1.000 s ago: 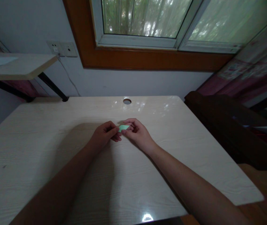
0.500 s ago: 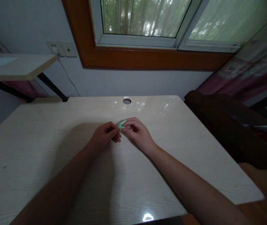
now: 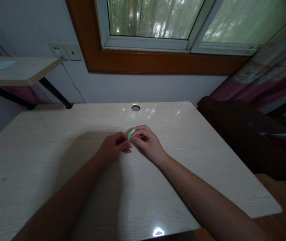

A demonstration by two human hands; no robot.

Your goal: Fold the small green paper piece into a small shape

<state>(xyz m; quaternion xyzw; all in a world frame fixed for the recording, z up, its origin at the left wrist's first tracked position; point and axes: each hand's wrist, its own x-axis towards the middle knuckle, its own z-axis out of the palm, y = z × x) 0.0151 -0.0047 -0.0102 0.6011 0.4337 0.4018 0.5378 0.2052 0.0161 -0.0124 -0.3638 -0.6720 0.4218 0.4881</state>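
Note:
A small piece of light green paper (image 3: 131, 133) is pinched between the fingertips of both hands, just above the pale wooden desk (image 3: 57, 160). My left hand (image 3: 114, 146) is closed, its thumb and forefinger gripping the paper's lower left end. My right hand (image 3: 146, 141) is curled, its fingers holding the paper from the right and covering most of it. Only a narrow green sliver shows, tilted up to the right. Both forearms lie over the desk.
A round cable hole (image 3: 135, 107) sits near the desk's far edge. A shelf (image 3: 19, 70) stands at the left, wall sockets (image 3: 64, 52) and a window (image 3: 158, 20) behind. Dark furniture (image 3: 245, 134) adjoins the desk's right side.
The green paper showed as a flat wide strip between the hands; it now stands folded or turned to a narrow tilted sliver. The hands have closed slightly together.

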